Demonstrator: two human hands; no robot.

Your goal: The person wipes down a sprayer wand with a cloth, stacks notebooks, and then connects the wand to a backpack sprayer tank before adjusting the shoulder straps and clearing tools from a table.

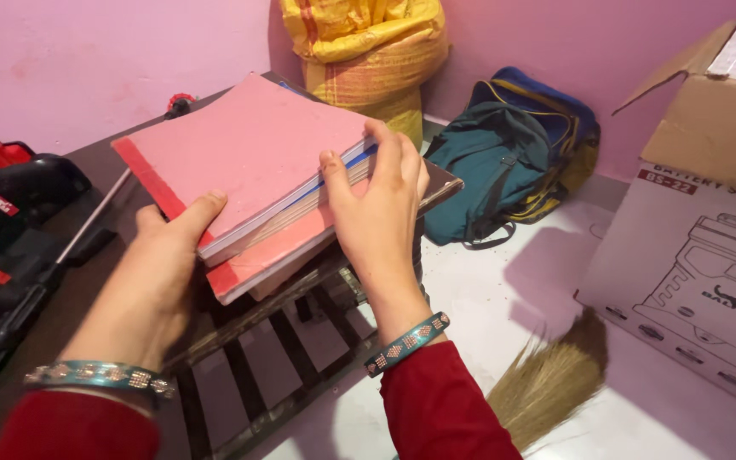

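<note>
Two hands of mine are clamped on a stack of pink books (249, 166) that sits on a dark table (87, 281), at its far right corner. My left hand (151, 277) grips the near left edge of the stack, thumb lying over the top cover and fingers tucked beneath, so it is closed around the books. My right hand (376, 213) holds the right edge, its thumb on the top pink cover and its fingers curled down over the page edges; it too is closed on the stack. The top book has a plain pink cover with a red strip along its spine, and a thin blue line shows between the pages just beside my right thumb. Far right on the white floor stands a large cardboard box (692, 264), its side printed with a black line drawing and a small red label near its upper left corner; its top flap is raised. Behind the stack a yellow woven sack (368, 51) leans against the pink wall, with a green and blue backpack (504, 162) just beside it. A straw broom (551, 375) lies near the box.
</note>
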